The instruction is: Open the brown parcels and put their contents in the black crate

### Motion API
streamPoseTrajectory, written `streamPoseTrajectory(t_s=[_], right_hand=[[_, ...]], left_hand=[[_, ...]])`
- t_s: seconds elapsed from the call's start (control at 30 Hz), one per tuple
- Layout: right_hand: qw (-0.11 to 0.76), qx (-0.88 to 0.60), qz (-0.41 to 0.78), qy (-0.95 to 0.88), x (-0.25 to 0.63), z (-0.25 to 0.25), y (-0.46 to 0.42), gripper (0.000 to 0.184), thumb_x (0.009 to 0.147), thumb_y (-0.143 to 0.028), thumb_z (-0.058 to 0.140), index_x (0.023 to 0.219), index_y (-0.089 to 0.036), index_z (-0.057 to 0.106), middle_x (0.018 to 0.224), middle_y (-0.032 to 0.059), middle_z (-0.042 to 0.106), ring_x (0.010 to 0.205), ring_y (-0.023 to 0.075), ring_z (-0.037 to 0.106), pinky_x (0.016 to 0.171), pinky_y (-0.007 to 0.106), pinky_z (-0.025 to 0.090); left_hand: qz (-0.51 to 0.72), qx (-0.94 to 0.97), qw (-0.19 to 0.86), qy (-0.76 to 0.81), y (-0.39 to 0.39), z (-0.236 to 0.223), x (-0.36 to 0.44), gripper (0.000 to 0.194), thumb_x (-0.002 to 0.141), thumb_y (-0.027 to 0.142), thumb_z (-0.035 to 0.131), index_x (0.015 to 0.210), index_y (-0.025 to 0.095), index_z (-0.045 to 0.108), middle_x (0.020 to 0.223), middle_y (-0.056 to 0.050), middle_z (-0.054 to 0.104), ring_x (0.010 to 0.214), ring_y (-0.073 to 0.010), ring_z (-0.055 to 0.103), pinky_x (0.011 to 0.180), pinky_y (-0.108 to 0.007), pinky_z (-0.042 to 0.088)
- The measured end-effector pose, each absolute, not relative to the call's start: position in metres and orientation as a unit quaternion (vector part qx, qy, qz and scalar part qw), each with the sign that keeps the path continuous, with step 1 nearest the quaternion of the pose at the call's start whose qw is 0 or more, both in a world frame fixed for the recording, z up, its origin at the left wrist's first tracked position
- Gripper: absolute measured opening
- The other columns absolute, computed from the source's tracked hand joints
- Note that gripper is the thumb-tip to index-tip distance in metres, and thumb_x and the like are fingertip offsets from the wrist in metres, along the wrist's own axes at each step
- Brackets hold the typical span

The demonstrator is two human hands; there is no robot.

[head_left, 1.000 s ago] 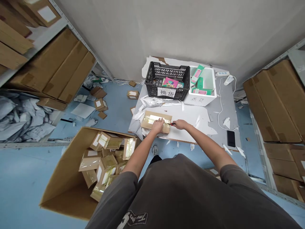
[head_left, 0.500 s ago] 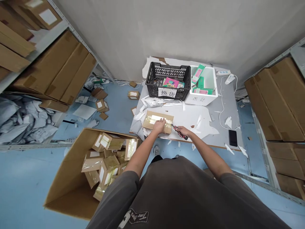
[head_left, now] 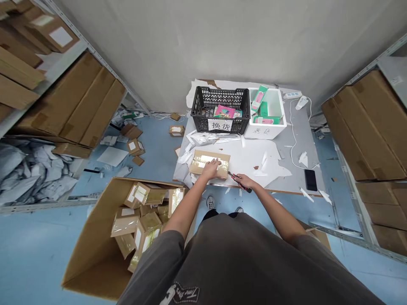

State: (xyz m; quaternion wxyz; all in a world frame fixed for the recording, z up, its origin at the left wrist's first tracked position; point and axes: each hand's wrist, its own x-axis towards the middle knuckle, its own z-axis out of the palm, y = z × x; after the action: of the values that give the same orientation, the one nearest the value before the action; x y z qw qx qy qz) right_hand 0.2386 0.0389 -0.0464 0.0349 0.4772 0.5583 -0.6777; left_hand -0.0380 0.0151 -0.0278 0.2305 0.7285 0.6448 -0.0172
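A flat brown cardboard parcel (head_left: 210,163), wrapped in shiny clear tape, lies at the near edge of the work table. My left hand (head_left: 210,169) rests flat on top of it, fingers spread, not gripping. My right hand (head_left: 245,182) grips a red-and-black utility knife (head_left: 238,182) just to the right of the parcel. The knife's tip points up and left, close to the parcel's right corner. I cannot tell whether the tip touches the cardboard. A white sheet (head_left: 251,159) covers the tabletop beneath the parcel.
At the table's back stand a black plastic crate (head_left: 203,103) holding colourful boxes and a white foam box (head_left: 269,131) holding green-and-pink packages. A phone (head_left: 310,180) and a power strip (head_left: 292,95) lie right. An open carton (head_left: 89,250) of parcels sits on the floor left, between cardboard-stacked shelves.
My right hand has drawn back down and right from the parcel's edge, and more of the knife now shows. My left hand stays on the parcel.
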Motion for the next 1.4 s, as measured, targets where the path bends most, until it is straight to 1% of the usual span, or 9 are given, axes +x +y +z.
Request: streamPoseTrajectory(t_s=[0.07, 0.13, 0.27, 0.37, 0.5, 0.63, 0.87, 1.07, 1.4], right_hand=[[0.011, 0.504, -0.654, 0.564, 0.247, -0.044, 0.035, 0.031, 0.101, -0.053, 0.058, 0.09, -0.026, 0.047, 0.056, -0.0077, 0.056, 0.04, 0.0141, 0.051, 0.042, 0.024, 0.042], [-0.019, 0.534, -0.631, 0.562, 0.253, -0.042, 0.03, 0.031, 0.102, -0.055, 0.055, 0.093, -0.026, 0.048, 0.058, -0.0077, 0.056, 0.041, 0.0145, 0.052, 0.043, 0.024, 0.042], [-0.059, 0.564, -0.595, 0.57, 0.257, -0.037, 0.019, 0.033, 0.103, -0.06, 0.05, 0.099, -0.027, 0.051, 0.059, -0.0072, 0.056, 0.044, 0.0152, 0.053, 0.047, 0.024, 0.043], [-0.06, 0.579, -0.546, 0.602, 0.255, -0.034, 0.016, 0.035, 0.104, -0.06, 0.046, 0.105, -0.027, 0.058, 0.066, -0.0041, 0.062, 0.053, 0.0178, 0.059, 0.054, 0.026, 0.046], [-0.037, 0.581, -0.436, 0.686, 0.247, -0.03, 0.023, 0.039, 0.11, -0.054, 0.039, 0.113, -0.028, 0.069, 0.09, 0.0036, 0.074, 0.086, 0.0236, 0.07, 0.072, 0.028, 0.047], [-0.005, 0.542, -0.367, 0.756, 0.237, -0.031, 0.038, 0.032, 0.108, -0.047, 0.052, 0.127, -0.028, 0.069, 0.115, 0.008, 0.074, 0.103, 0.0255, 0.069, 0.081, 0.029, 0.045], [0.045, 0.483, -0.281, 0.828, 0.225, -0.035, 0.062, 0.031, 0.109, -0.043, 0.056, 0.131, -0.027, 0.068, 0.114, 0.0096, 0.068, 0.106, 0.0255, 0.064, 0.083, 0.03, 0.043], [0.072, 0.451, -0.176, 0.872, 0.217, -0.035, 0.061, 0.035, 0.112, -0.044, 0.047, 0.136, -0.026, 0.065, 0.12, 0.0121, 0.065, 0.11, 0.0272, 0.059, 0.086, 0.033, 0.043], [0.105, 0.438, -0.149, 0.88, 0.216, -0.026, 0.068, 0.037, 0.113, -0.045, 0.043, 0.137, -0.025, 0.064, 0.123, 0.0132, 0.065, 0.111, 0.0285, 0.058, 0.085, 0.034, 0.042]], left_hand=[[0.015, 0.715, 0.222, 0.663, 0.02, -0.029, -0.04, 0.067, 0.093, 0.049, 0.075, 0.152, 0.025, 0.052, 0.158, -0.013, 0.056, 0.148, -0.0281, 0.05, 0.118, -0.039, 0.042], [0.02, 0.704, 0.197, 0.682, 0.029, -0.03, -0.038, 0.056, 0.097, 0.041, 0.071, 0.15, 0.029, 0.056, 0.155, -0.011, 0.059, 0.144, -0.0284, 0.052, 0.116, -0.042, 0.044], [-0.027, 0.707, 0.183, 0.683, 0.055, -0.032, -0.033, 0.076, 0.083, 0.031, 0.085, 0.153, 0.033, 0.053, 0.169, -0.01, 0.043, 0.157, -0.0373, 0.034, 0.12, -0.053, 0.039], [-0.056, 0.714, 0.215, 0.664, 0.068, -0.035, -0.034, 0.089, 0.079, 0.03, 0.089, 0.158, 0.035, 0.048, 0.17, -0.012, 0.043, 0.159, -0.039, 0.031, 0.122, -0.054, 0.037], [-0.044, 0.737, 0.194, 0.646, 0.061, -0.046, -0.039, 0.077, 0.091, 0.038, 0.077, 0.161, 0.032, 0.045, 0.172, -0.013, 0.038, 0.162, -0.0376, 0.026, 0.126, -0.055, 0.031], [-0.022, 0.765, 0.149, 0.627, 0.041, -0.063, -0.042, 0.069, 0.1, 0.039, 0.062, 0.164, 0.025, 0.041, 0.176, -0.018, 0.03, 0.165, -0.0369, 0.019, 0.13, -0.059, 0.022], [0.013, 0.776, 0.15, 0.612, 0.032, -0.082, -0.043, 0.057, 0.106, 0.031, 0.05, 0.162, 0.019, 0.046, 0.17, -0.018, 0.042, 0.164, -0.0296, 0.026, 0.134, -0.053, 0.019], [0.089, 0.782, 0.139, 0.601, 0.033, -0.097, -0.045, 0.048, 0.105, 0.023, 0.047, 0.152, 0.014, 0.058, 0.16, -0.022, 0.054, 0.158, -0.0342, 0.041, 0.132, -0.059, 0.026], [0.145, 0.774, 0.146, 0.599, 0.033, -0.112, -0.048, 0.043, 0.106, 0.022, 0.045, 0.145, 0.014, 0.063, 0.154, -0.022, 0.06, 0.155, -0.0336, 0.045, 0.132, -0.061, 0.026]])
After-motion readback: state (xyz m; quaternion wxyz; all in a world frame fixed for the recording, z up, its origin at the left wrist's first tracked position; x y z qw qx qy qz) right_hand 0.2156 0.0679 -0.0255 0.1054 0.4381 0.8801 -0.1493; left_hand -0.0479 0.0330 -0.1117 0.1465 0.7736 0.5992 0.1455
